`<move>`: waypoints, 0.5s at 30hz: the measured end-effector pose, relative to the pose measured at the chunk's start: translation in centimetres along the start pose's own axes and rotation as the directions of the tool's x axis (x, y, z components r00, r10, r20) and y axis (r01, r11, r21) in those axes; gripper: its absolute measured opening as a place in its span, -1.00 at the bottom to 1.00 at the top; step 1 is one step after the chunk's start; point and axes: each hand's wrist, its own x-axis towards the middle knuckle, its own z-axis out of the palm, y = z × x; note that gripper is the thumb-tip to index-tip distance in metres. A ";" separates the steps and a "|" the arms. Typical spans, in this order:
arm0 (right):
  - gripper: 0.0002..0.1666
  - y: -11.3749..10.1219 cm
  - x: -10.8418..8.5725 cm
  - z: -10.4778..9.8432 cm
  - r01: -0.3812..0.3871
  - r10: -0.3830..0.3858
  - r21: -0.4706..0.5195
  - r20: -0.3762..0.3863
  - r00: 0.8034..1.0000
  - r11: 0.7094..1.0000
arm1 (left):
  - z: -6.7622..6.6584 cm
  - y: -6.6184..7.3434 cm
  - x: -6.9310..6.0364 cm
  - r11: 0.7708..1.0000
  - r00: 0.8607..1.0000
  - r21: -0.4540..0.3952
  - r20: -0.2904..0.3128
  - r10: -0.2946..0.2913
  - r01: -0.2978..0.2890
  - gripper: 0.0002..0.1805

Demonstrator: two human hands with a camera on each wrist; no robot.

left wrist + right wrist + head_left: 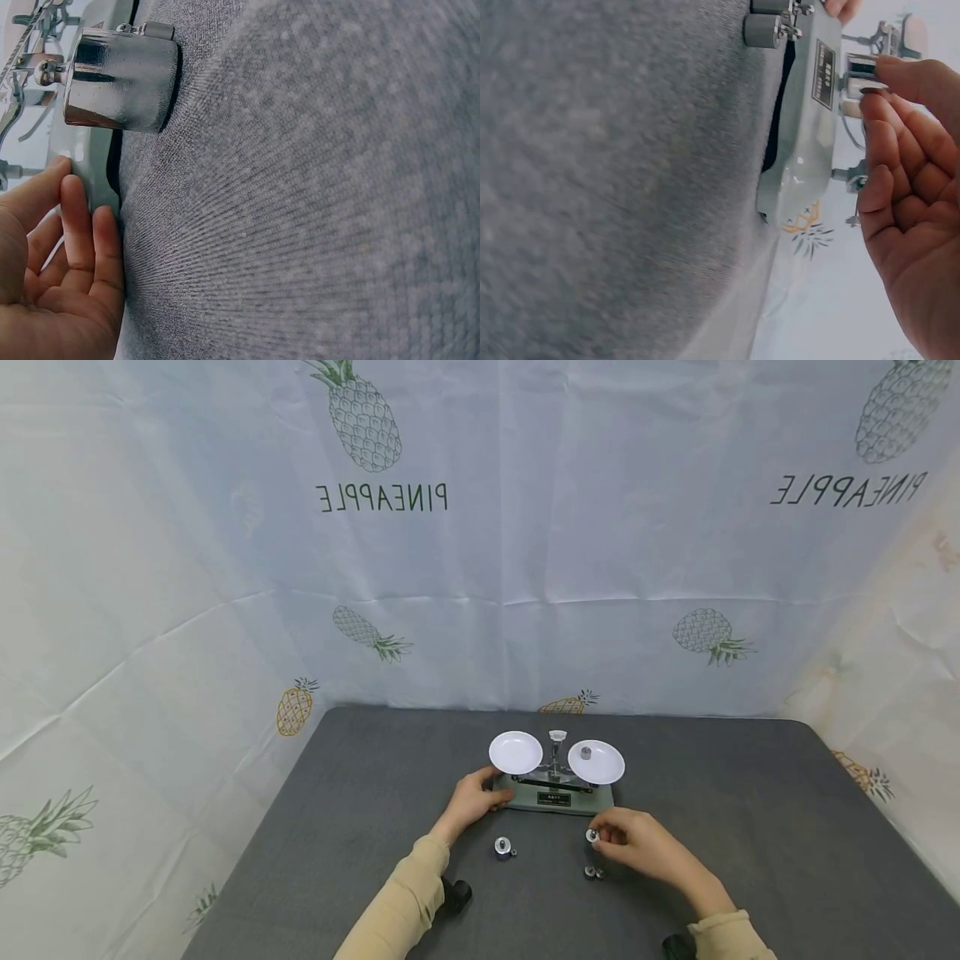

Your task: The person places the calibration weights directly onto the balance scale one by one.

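Observation:
A balance scale (555,798) with a pale green base and two white pans stands near the back of the table. My left hand (474,795) holds the left end of its base, thumb in front and fingers behind. Between thumb and fingertips, my right hand (633,841) pinches a small metal weight (592,836), raised in front of the base's right end. In the right wrist view that weight (861,75) is partly covered by the fingers. Another weight (586,752) sits on the right pan (606,768); the left pan (515,752) shows nothing on it.
A larger shiny weight (502,847) stands before the scale, with a tiny one (513,852) beside it. Two small weights (590,872) stand close together near my right hand. A grey cloth (360,827) covers the table; a pineapple-print curtain (525,543) hangs behind.

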 end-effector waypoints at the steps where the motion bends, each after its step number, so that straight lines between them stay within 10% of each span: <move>1: -0.86 -0.1 0.0 -0.1 -0.002 0.002 -0.007 -0.015 1.000 1.000 | 0.0 0.0 0.0 1.000 1.000 -0.001 0.000 0.000 0.000 -0.49; 15: -0.77 -0.9 0.9 -2.1 0.004 -0.017 -0.060 -0.220 0.975 0.998 | -0.1 0.0 0.0 1.000 1.000 0.016 -0.002 0.002 -0.002 -0.50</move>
